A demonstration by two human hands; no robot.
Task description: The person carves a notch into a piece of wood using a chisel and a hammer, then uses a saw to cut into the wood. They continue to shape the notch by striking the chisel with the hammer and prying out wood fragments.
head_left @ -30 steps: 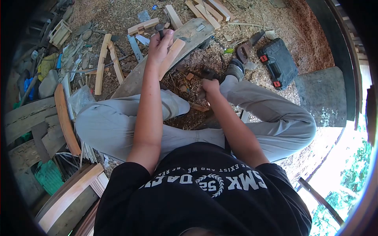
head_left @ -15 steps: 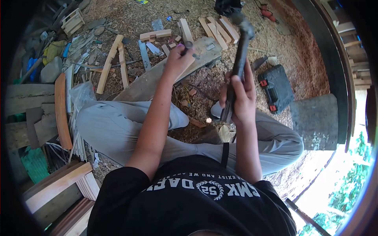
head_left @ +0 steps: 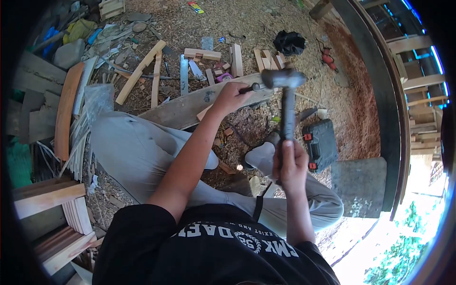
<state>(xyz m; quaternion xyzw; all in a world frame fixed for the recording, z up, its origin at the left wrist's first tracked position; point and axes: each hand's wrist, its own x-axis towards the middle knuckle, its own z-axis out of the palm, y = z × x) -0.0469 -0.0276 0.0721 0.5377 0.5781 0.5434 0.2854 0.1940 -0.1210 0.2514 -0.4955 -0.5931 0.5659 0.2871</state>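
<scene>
My left hand [head_left: 230,99] is closed around a chisel [head_left: 251,88], whose dark handle ends in a round metal cap; its blade is hidden. The hand is over a worn plank [head_left: 178,108] lying across in front of my legs. A pale wood piece [head_left: 204,113] shows at the plank's near edge, beneath that wrist. In my right hand [head_left: 291,166] is a hammer [head_left: 288,107], gripped low on its dark handle with the thumb along it. The hammer head is up, just right of the chisel's capped end in this view.
Cut wood pieces [head_left: 202,53] and a steel ruler [head_left: 184,75] lie beyond the plank. A black tool case [head_left: 321,142] sits on the right, near a flat board [head_left: 359,185]. Further off are a black bag [head_left: 289,42] and a red tool [head_left: 327,59]. Stacked timber [head_left: 52,199] stands at left.
The hammer has come down and leftward, its head now close to the chisel's end. My left hand has turned so the chisel handle points right. The camera view has shifted too.
</scene>
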